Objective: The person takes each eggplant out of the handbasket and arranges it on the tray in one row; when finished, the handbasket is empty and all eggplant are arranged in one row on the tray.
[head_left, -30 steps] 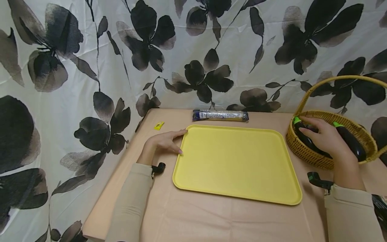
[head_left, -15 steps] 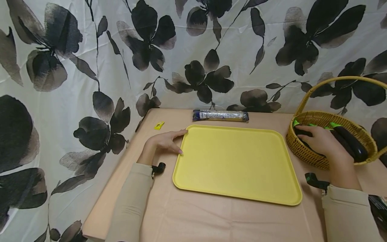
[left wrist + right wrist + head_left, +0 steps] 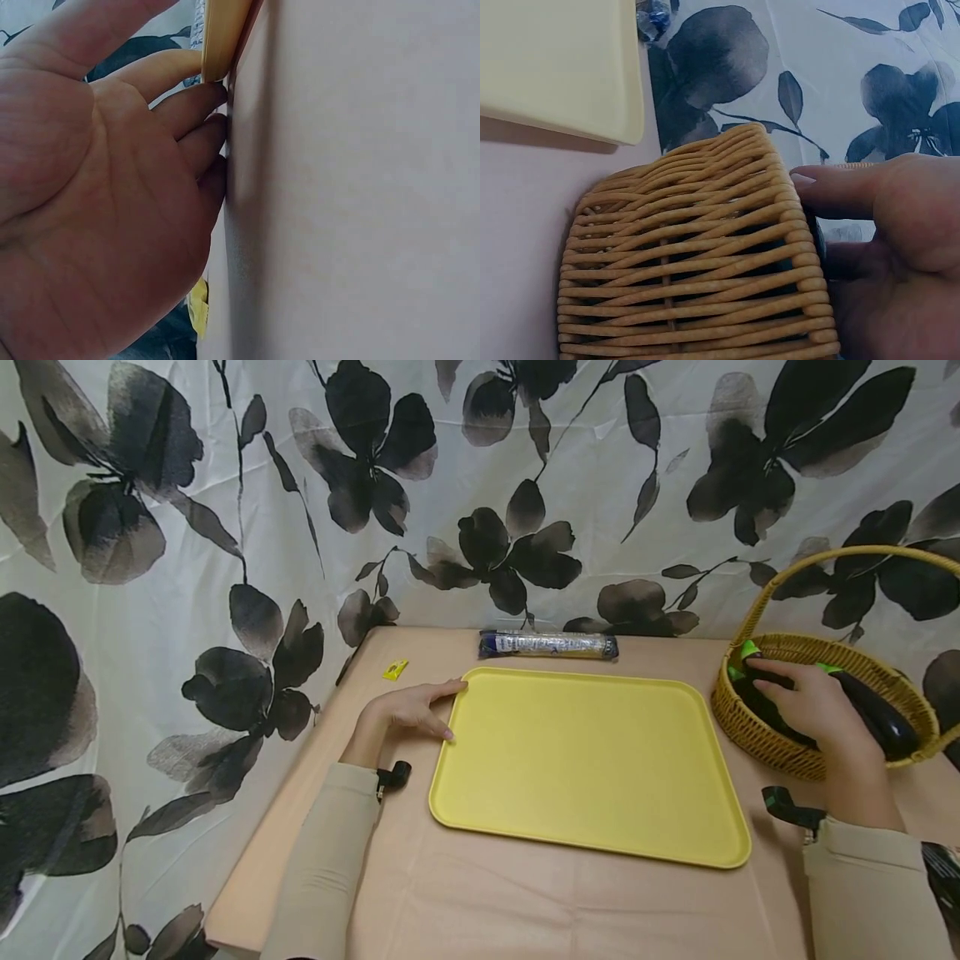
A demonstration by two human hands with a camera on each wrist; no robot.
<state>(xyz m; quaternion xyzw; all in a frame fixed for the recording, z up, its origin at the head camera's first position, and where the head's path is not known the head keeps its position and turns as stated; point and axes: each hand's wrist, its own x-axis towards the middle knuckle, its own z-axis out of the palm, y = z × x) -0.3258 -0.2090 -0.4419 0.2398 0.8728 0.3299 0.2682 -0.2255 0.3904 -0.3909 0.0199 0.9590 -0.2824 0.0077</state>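
Reaching into the basket [image 3: 761, 750] near the desk's [image 3: 525, 902] far edge, the right hand [image 3: 817, 706] pinched a dark eggplant [image 3: 750, 650] by its green end. From where I stood, the left hand [image 3: 401, 710] touched the yellow tray's [image 3: 585, 764] left edge, thumb and fingers spread apart. A shiny pack [image 3: 548, 646] lay behind the tray.

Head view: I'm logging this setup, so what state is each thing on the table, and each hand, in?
Yellow tray: lying flat, raised rim upward.
Wicker basket: upright, handle raised.
Eggplants: inside the basket, partly hidden.
Long packet: lying on its side; sealed or not, unclear.
Small yellow packet: lying down; too small to tell if opened.
Left hand: relaxed, touching the tray's left edge.
Right hand: fingers curled around an eggplant.
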